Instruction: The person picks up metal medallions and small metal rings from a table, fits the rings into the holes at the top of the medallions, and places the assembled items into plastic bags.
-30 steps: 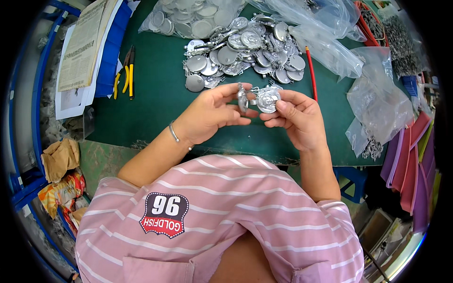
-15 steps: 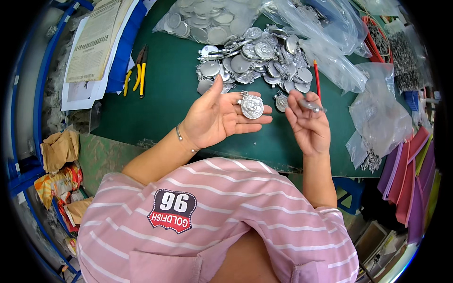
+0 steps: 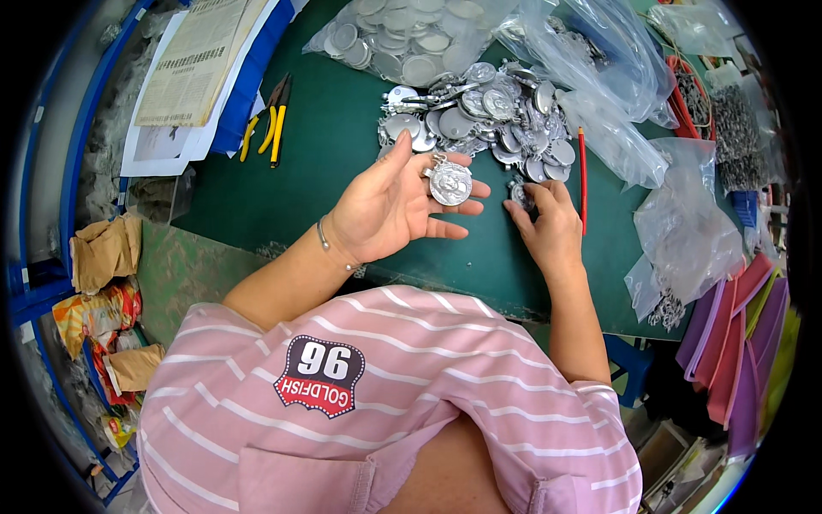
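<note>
One green tabletop [image 3: 334, 111] runs under & around the medallion pile [image 3: 458, 124], which is the ref. pt. here. Crumpled clear plastic [image 3: 612, 146] lies R of pile; clear bag of discs [image 3: 385, 34] sits just behind it, to L.

L hand [image 3: 377, 201] is in front of pile, approx. palm up, fingers spread, thumb well apart, i.e. not clamped; R hand [image 3: 552, 231] is in front of pile too, farther R, thumb & fingertips at a medallion – can't tell if clamped on it.

Pliers w/ yellow handles [image 3: 279, 133] lie well L of pile; red pencil [image 3: 583, 180] just R.

L medallion [image 3: 449, 184], silver w/ relief, rests on L fingers, in front of pile; R medallion [image 3: 517, 193], partly hidden by R fingers, is near pile's front edge.
</note>
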